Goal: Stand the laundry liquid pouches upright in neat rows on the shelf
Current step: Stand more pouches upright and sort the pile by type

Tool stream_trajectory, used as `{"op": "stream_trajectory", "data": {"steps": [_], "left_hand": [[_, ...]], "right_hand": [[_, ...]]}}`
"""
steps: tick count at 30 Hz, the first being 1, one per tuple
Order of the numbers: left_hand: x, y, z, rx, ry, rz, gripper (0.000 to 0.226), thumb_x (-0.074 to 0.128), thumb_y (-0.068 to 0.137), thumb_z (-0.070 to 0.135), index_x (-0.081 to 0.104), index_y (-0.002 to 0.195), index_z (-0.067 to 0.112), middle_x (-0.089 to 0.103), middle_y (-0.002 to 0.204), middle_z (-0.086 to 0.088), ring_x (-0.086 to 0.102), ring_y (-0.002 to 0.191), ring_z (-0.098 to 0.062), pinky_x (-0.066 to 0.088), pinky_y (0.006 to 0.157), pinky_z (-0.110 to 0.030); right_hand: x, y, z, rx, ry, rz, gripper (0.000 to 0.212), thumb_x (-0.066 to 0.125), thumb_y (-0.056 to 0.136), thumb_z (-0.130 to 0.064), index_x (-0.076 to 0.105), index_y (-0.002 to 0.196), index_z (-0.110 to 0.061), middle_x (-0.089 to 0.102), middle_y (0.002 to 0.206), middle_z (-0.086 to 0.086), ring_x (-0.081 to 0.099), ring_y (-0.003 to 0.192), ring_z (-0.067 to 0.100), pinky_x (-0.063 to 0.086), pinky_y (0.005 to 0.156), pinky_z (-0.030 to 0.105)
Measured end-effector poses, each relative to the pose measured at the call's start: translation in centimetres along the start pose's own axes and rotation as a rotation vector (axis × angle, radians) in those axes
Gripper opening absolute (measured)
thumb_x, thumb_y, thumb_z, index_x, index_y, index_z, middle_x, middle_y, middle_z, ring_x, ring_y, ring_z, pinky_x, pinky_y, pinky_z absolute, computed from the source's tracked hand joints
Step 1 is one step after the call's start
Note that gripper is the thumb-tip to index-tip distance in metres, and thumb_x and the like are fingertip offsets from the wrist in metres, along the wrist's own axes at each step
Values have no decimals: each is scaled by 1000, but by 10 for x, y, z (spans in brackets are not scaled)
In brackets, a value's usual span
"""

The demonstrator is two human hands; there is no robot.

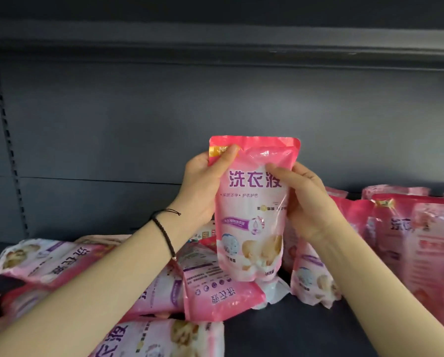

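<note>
Head view, and the job is mid-way on the shelf (305, 328). Both hands are on one pink pouch (251, 210), held upright with its label to the camera, in the middle of the frame in front of the dark back panel (164, 112). The left hand (202, 186), with a black cord bracelet (164, 233) at the wrist, has the top left corner, its fingers (227, 157) curled round the edge and the thumb pressed on the front. The right hand (308, 202) clasps the right edge a little lower, its fingers (277, 171) wrapped the same way. The pouch's base is just over a flat pouch (215, 297) lying upside down; whether it rests on that one or hangs above it cannot be told from here.

Now the score. On the right, a group of standing pouches (396, 222) is on its feet and packed close, with a leaning pouch (311, 279) just beside it under the right wrist. That part looks done, though the rows read as rough rather than neat. On the left it's another story: a heap of fallen pouches (48, 258) lies flat and overlapping, and a front pouch (159, 338) lies flat at the near edge. Dark shelf surface shows between the heap and the standing group, a likely landing spot. By this reckoning a good half of the work remains: set this one down, then lift the whole heap.
</note>
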State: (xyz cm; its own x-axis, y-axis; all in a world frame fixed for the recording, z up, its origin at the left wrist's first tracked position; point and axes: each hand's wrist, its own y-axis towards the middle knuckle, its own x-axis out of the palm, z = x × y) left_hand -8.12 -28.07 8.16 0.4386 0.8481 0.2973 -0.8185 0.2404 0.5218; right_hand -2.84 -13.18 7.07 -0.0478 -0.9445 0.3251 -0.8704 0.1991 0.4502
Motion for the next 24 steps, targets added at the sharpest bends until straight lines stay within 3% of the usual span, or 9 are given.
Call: {"op": "stream_trajectory", "data": {"steps": [3, 7, 12, 16, 20, 24], "left_hand": [[28, -20, 3, 24, 3, -43, 13, 66, 87, 22, 67, 85, 9, 73, 74, 0, 71, 69, -13, 56, 59, -24], [64, -49, -5, -7, -58, 6, 13, 67, 86, 22, 69, 86, 9, 73, 86, -7, 71, 80, -20, 60, 75, -35], [98, -85, -37, -64, -119, 59, 10, 70, 82, 22, 71, 81, 12, 74, 80, -5, 72, 73, -17, 57, 62, -28], [121, -102, -61, -47, -83, 86, 10, 71, 76, 27, 75, 74, 18, 74, 79, -4, 72, 75, -17, 57, 65, -29], [136, -106, -81, -57, 14, 121, 13, 70, 75, 34, 75, 73, 23, 73, 83, -4, 69, 84, -22, 58, 80, -40], [141, -107, -91, -68, 77, 176, 19, 66, 78, 44, 74, 74, 28, 73, 85, -2, 69, 85, -20, 56, 80, -38]], "right_hand": [[-25, -20, -28, -37, -56, -60, 16, 64, 81, 0, 70, 93, -10, 73, 83, 5, 69, 72, 17, 57, 66, 28], [-56, -54, -46, -11, -115, -19, 18, 73, 73, -13, 75, 91, -10, 75, 91, 10, 70, 77, 21, 59, 75, 37], [-94, -93, -47, -54, -198, 104, 25, 80, 67, -23, 75, 87, -8, 75, 88, 12, 73, 77, 25, 58, 65, 29], [-116, -111, -34, -26, -84, 138, 7, 74, 75, -21, 75, 80, -16, 75, 81, 4, 71, 71, 16, 56, 62, 25], [-133, -118, -20, -25, -42, 207, 18, 69, 81, -26, 71, 89, -10, 74, 86, 7, 70, 78, 16, 57, 67, 29], [-149, -122, -5, -38, -148, 299, 28, 51, 97, -31, 74, 83, -23, 71, 91, 3, 65, 87, 15, 54, 80, 32]]}}
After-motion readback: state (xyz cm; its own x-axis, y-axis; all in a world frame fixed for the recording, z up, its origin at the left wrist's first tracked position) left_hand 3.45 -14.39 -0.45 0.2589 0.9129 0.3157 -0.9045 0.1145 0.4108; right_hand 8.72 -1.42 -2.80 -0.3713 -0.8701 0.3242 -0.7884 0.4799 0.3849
